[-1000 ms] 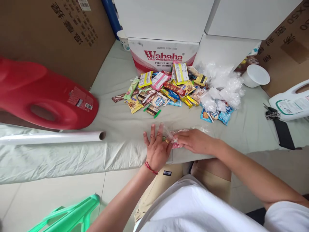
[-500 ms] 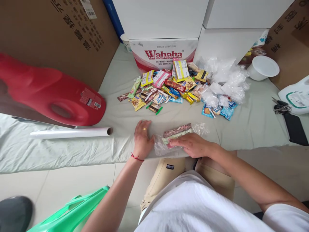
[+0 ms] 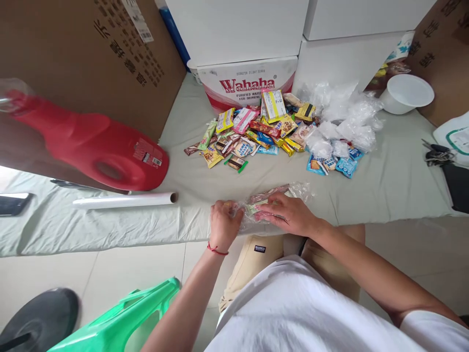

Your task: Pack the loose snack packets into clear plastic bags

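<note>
A clear plastic wrap (image 3: 301, 190) lies near the table's front edge with a few snack bars (image 3: 269, 194) on it, one in a brown-red wrapper and one in a pale green one. My left hand (image 3: 224, 221) is closed on the wrap's left end, thumb and fingers pinching the film. Over the bars rests my right hand (image 3: 289, 213), its fingers stretched across them and pressing from the right. Part of the bars is hidden under these fingers. Further back is a pile of assorted wrapped snacks (image 3: 244, 146), with bunched clear plastic (image 3: 342, 120) to its right.
At the back stands a Wahaha carton (image 3: 249, 85). On the left are a red jug (image 3: 110, 151) and a white roll (image 3: 126, 201). To the right are a white bowl (image 3: 407, 93), scissors (image 3: 437, 152) and a white bottle (image 3: 456, 139). A green stool (image 3: 120, 318) stands below.
My left hand has moved right and gone from open to pinching the film's left end. My right hand stays over the bars. The whole view has shifted slightly.
</note>
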Demonstrator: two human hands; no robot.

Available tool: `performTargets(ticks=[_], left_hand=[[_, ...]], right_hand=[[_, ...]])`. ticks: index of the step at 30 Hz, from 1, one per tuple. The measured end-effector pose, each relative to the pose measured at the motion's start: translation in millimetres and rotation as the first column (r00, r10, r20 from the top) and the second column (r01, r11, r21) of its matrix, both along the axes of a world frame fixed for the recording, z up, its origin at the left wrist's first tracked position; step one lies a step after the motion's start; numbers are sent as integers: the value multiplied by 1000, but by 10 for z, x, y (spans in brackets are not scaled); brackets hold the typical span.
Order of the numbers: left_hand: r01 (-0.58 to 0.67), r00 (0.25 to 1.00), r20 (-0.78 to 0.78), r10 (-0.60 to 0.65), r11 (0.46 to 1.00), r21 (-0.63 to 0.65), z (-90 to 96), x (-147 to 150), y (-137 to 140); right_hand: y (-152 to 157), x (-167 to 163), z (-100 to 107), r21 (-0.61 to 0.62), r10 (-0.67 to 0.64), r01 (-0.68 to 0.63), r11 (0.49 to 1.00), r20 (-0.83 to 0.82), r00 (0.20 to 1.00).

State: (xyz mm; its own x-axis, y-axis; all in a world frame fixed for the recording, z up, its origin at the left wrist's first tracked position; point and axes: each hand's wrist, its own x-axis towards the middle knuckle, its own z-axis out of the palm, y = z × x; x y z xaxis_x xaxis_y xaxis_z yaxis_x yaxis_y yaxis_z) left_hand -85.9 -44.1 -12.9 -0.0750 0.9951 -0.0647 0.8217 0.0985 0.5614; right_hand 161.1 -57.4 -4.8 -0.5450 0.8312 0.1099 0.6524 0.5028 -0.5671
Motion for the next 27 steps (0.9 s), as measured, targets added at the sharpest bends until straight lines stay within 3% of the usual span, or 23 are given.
performTargets(ticks=[2, 4, 7, 9, 12, 14, 15, 17, 18, 19, 21, 23, 27], left_hand=[[-42, 987, 153, 41, 999, 5, 33, 14, 13], [-64, 944, 319, 85, 995, -76, 73, 87, 33], [-49, 845, 516, 140, 981, -187, 89, 315, 57], [-30, 849, 520, 96, 991, -134, 56, 507, 42], [57, 971, 224, -79, 993, 104, -40, 749, -61], [166, 986, -56, -158, 966, 197, -115, 840, -162], [215, 969, -171, -181, 954, 208, -153, 863, -209], [292, 921, -325, -214, 933, 211, -223, 875, -275], [315, 902, -370, -221, 924, 217, -254, 870, -293], [326, 891, -398, -219, 918, 225, -283, 861, -301], [333, 883, -418, -211, 911, 244, -331, 841, -299], [337, 883, -422, -207, 905, 260, -369, 827, -290], [345, 880, -429, -205, 897, 277, -417, 814, -289]], right_hand=[[-12, -49, -25, 0, -56, 57, 998, 149, 987], [-11, -108, -34, -10, -66, 71, 997, 253, 965], [-7, -183, -21, -13, -67, 74, 997, 282, 957], [-11, -192, -8, -18, -66, 73, 997, 244, 967], [-32, -73, 3, -55, -39, 40, 998, 34, 999], [-43, 106, 6, -48, -195, 190, 981, -146, 970], [-43, 214, 3, -28, -343, 345, 938, -198, 918], [-32, 427, -25, 27, -642, 657, 753, -190, 743], [-24, 517, -51, 43, -732, 742, 669, -136, 667], [-17, 590, -84, 39, -774, 776, 629, -61, 631], [-17, 683, -156, -35, -752, 756, 653, 80, 654], [-38, 719, -207, -106, -709, 718, 688, 114, 696], [-96, 709, -184, -142, -750, 737, 661, -92, 655]])
